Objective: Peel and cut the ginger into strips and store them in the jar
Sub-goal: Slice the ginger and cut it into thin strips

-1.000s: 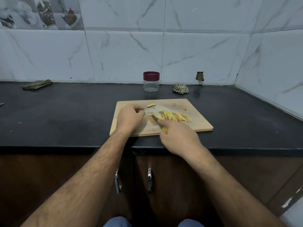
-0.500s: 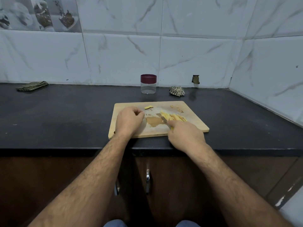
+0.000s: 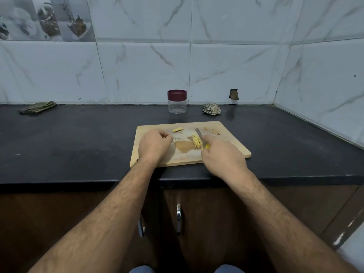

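My right hand (image 3: 222,156) grips a small knife with a yellow handle (image 3: 201,138); only a bit of the yellow shows at my fingers. The grey blade points away from me and lies against the right side of the pile of pale yellow ginger strips (image 3: 196,141). The strips are bunched tight, near the middle of the rectangular light wooden cutting board (image 3: 232,142).

My left hand (image 3: 154,145) is on the board's left part, fingers curled into a loose fist, knuckles down on the wood. Something small seems pinched at the fingertips, but I can't tell what, or whether it's anything at all.

A damp brown patch (image 3: 184,147) stains the board between my hands, just left of the strips. A small uncut yellow ginger piece (image 3: 177,129) lies near the board's far edge, apart from the pile. A few brownish peel scraps (image 3: 214,131) are scattered at the far right corner.

The board sits on the black stone countertop (image 3: 78,138), near its front edge. A clear round jar with a maroon lid (image 3: 177,101) stands behind the board against the white marble-pattern wall tiles (image 3: 145,71), lid on, well apart from the strips. It looks empty. A crumpled patterned cloth (image 3: 212,109) lies right of the jar; a folded greenish cloth (image 3: 38,107) is far left on the counter.
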`<action>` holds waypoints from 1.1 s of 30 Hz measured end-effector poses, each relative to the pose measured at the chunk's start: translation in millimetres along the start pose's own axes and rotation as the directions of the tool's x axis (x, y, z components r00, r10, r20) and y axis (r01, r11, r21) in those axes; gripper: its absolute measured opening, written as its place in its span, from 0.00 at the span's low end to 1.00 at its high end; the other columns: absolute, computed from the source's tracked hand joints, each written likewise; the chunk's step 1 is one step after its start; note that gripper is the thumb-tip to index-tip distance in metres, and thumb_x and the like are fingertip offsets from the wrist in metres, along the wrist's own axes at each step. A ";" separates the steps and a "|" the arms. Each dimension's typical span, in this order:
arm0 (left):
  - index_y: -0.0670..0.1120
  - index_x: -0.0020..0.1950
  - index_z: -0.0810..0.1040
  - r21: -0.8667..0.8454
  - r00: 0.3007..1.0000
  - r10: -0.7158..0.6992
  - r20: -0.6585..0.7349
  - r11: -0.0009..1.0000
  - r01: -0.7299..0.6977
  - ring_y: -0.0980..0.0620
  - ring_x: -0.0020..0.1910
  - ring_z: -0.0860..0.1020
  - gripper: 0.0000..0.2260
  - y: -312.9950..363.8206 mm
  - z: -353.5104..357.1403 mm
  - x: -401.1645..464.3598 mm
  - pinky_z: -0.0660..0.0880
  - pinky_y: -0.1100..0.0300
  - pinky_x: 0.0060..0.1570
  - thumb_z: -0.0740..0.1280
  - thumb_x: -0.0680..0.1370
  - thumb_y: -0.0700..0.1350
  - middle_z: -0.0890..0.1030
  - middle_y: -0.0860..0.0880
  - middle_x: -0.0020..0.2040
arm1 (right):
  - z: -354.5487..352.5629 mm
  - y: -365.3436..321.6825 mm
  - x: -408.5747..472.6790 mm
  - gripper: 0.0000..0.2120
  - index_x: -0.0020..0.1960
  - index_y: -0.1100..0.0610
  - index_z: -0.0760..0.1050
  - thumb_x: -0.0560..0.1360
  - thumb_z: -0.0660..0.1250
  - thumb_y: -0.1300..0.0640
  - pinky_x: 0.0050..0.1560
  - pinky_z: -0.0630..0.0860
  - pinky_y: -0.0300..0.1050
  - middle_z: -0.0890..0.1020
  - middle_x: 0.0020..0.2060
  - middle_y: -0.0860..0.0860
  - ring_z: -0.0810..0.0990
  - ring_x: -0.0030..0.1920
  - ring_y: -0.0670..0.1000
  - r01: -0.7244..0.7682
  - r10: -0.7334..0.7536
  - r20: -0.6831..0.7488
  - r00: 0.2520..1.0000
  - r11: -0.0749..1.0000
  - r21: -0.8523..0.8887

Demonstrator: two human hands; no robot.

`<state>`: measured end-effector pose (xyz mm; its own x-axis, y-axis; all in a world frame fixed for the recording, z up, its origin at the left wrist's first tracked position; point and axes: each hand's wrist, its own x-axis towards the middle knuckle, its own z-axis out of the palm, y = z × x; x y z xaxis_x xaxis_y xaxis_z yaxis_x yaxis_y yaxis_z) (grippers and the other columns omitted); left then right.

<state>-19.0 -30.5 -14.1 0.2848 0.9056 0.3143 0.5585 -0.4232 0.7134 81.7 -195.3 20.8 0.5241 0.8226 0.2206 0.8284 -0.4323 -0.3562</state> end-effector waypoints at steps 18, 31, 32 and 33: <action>0.52 0.54 0.83 0.320 0.963 0.126 0.236 0.926 -0.200 0.51 0.54 0.79 0.08 32.0 29.3 85.8 0.76 0.57 0.50 0.71 0.76 0.49 0.83 0.53 0.52 | 31.1 -12.2 50.7 0.18 0.65 0.57 0.63 0.76 0.52 0.61 0.43 0.79 0.53 0.82 0.42 0.59 0.80 0.41 0.59 -0.094 0.078 0.061 0.995 0.940 0.328; 0.45 0.39 0.84 0.096 0.978 0.008 0.207 0.995 -0.029 0.52 0.36 0.81 0.07 31.1 11.3 75.5 0.81 0.57 0.44 0.68 0.75 0.39 0.85 0.49 0.38 | 32.9 -11.8 50.8 0.15 0.64 0.56 0.64 0.78 0.53 0.59 0.41 0.77 0.51 0.80 0.44 0.54 0.80 0.40 0.58 -0.078 0.073 0.027 0.997 0.959 0.273; 0.44 0.38 0.84 0.011 0.967 -0.045 0.251 0.999 0.044 0.52 0.32 0.80 0.06 32.5 7.6 71.4 0.82 0.57 0.43 0.70 0.75 0.40 0.84 0.47 0.34 | 31.5 -12.6 50.0 0.15 0.64 0.56 0.64 0.78 0.53 0.60 0.40 0.77 0.51 0.80 0.43 0.54 0.80 0.40 0.58 -0.079 0.073 0.033 0.997 0.960 0.269; 0.41 0.39 0.83 -0.056 0.950 -0.093 0.300 0.992 0.114 0.51 0.31 0.79 0.05 33.0 4.2 67.8 0.81 0.57 0.41 0.71 0.75 0.40 0.83 0.46 0.33 | 30.4 -13.7 49.4 0.15 0.64 0.56 0.64 0.78 0.53 0.60 0.40 0.77 0.51 0.80 0.43 0.55 0.80 0.40 0.58 -0.083 0.075 0.041 0.996 0.960 0.267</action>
<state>22.0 16.9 28.2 0.4520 0.8909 0.0446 0.5432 -0.3146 0.7784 90.3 -137.5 8.9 0.5762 0.8023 0.1557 0.6987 -0.3848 -0.6031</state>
